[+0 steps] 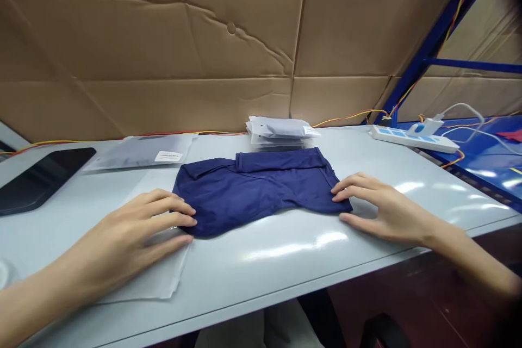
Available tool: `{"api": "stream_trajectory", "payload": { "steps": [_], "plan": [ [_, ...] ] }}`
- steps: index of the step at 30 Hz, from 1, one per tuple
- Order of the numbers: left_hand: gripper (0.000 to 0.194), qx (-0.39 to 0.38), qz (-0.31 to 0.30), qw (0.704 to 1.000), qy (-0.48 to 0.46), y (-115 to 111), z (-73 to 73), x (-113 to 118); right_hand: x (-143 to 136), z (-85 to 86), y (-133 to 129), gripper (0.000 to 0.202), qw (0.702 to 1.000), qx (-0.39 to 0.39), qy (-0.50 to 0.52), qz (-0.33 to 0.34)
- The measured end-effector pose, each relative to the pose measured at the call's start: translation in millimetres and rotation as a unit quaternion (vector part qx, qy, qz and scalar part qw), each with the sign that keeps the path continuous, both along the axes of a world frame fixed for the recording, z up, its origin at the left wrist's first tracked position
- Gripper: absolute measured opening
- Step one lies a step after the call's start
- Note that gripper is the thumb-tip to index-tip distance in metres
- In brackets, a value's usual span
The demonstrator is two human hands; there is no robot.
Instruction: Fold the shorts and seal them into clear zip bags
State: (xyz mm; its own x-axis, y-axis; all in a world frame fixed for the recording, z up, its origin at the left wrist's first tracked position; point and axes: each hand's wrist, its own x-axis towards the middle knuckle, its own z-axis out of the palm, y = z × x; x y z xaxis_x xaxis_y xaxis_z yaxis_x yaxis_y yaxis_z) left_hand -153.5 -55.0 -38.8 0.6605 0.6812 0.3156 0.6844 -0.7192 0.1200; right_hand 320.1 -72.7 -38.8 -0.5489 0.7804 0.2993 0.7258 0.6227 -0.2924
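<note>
Navy blue cloth (256, 190) lies folded near the middle of the pale table (285, 266), a flap turned over along its far side. The left hand (138, 234) rests at its left end, fingertips on the fabric, palm over a clear bag (142, 283) that reaches toward the near edge. The right hand (379, 209) touches the cloth's right end with its fingers, thumb on or just above the tabletop. Both hands are loosely spread, neither clenched nor gripping. Just behind the cloth sits a stack of bagged packets (281, 133). Farther left lie a labelled packet (141, 152) and a dark tablet (43, 179). A white power strip (414, 138) with a plug in it lies at the right, and brown cardboard (204, 49) stands behind.
</note>
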Motion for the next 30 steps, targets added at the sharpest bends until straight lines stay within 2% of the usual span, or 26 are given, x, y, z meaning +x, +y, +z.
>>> {"api": "stream_trajectory", "payload": {
  "steps": [3, 6, 11, 16, 18, 22, 24, 27, 30],
  "plan": [
    [0.018, -0.007, 0.034, 0.999, -0.011, 1, 3.2, 3, -7, -1.5, 4, 0.012, 0.999, 0.03, 0.026, -0.032],
    [0.02, -0.032, 0.06, 0.998, -0.004, 5, 10.4, 10, -14, 5.4, 17, 0.011, 0.994, 0.049, 0.062, -0.081],
    [0.018, -0.072, 0.006, 0.996, 0.048, 11, 10.4, 12, -25, 15.9, 36, 0.014, 0.986, 0.051, 0.101, -0.123],
    [0.02, -0.067, 0.008, 0.997, 0.039, 11, 5.7, 13, -33, 14.6, 47, 0.016, 0.979, 0.033, 0.125, -0.157],
    [0.024, -0.082, 0.044, 0.995, 0.025, 11, 8.3, 16, -35, 13.9, 50, 0.017, 0.976, 0.022, 0.132, -0.174],
    [0.032, -0.09, 0.184, 0.978, -0.027, 19, 19.2, 27, -37, 15.0, 60, 0.018, 0.97, 0.02, 0.122, -0.21],
    [0.03, -0.084, 0.235, 0.967, -0.052, 29, 24.6, 33, -38, 15.5, 67, 0.018, 0.968, 0.022, 0.098, -0.228],
    [0.027, -0.064, 0.264, 0.961, -0.043, 46, 28.5, 42, -39, 14.5, 80, 0.018, 0.967, 0.018, 0.027, -0.251],
    [0.03, 0.011, 0.245, 0.968, 0.045, 61, 25.7, 50, -43, 12.1, 89, 0.021, 0.967, 0.035, -0.063, -0.246]
  ]
}}
